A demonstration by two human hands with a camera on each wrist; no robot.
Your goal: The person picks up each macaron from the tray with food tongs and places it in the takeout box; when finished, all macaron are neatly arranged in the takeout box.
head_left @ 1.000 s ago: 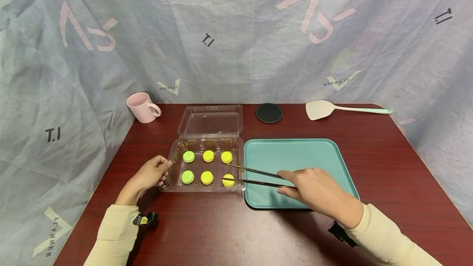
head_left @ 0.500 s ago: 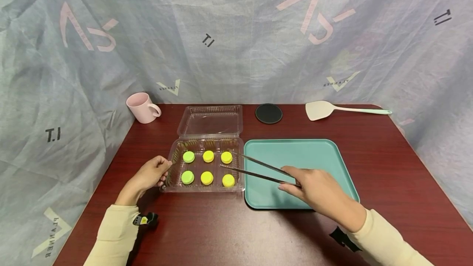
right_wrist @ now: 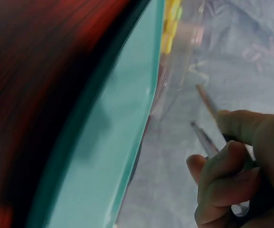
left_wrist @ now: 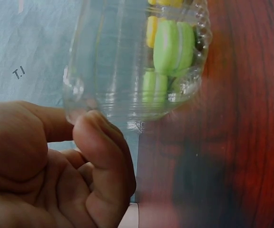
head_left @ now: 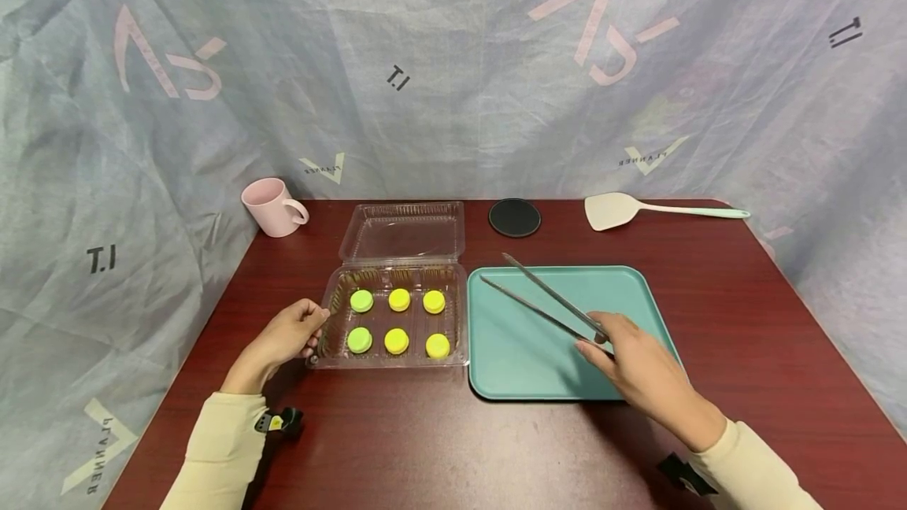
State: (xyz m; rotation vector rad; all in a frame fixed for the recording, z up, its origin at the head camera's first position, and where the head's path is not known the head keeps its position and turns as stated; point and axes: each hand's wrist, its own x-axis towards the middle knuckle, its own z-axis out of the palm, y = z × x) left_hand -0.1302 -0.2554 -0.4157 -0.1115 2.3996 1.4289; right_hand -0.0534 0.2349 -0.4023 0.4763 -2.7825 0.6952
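Note:
With thumb and fingers, my left hand (head_left: 286, 331) pinches the left rim of a clear plastic clamshell box (head_left: 386, 363), as the left wrist view also shows. The box lies open, its lid (head_left: 404, 233) folded back. Two rows of macarons sit inside: a green one (head_left: 360, 340) at the left of each row, yellow ones (head_left: 437, 346) in the other places. My right hand (head_left: 641, 368) grips metal tongs (head_left: 542, 309) above the teal tray (head_left: 510, 372). The tongs' arms are spread, nothing between their tips, pointing to the back left.
Along the back of the dark red table (head_left: 397, 447) stand a pink mug (head_left: 272, 208), a round black coaster (head_left: 515, 217) and a white spatula (head_left: 612, 211) with a pale green handle end. A grey printed cloth (head_left: 453, 61) hangs behind.
The tongs have come up and right, from over the right-hand yellow macarons to above the tray, carried by my right hand. My left hand stays on the box's rim.

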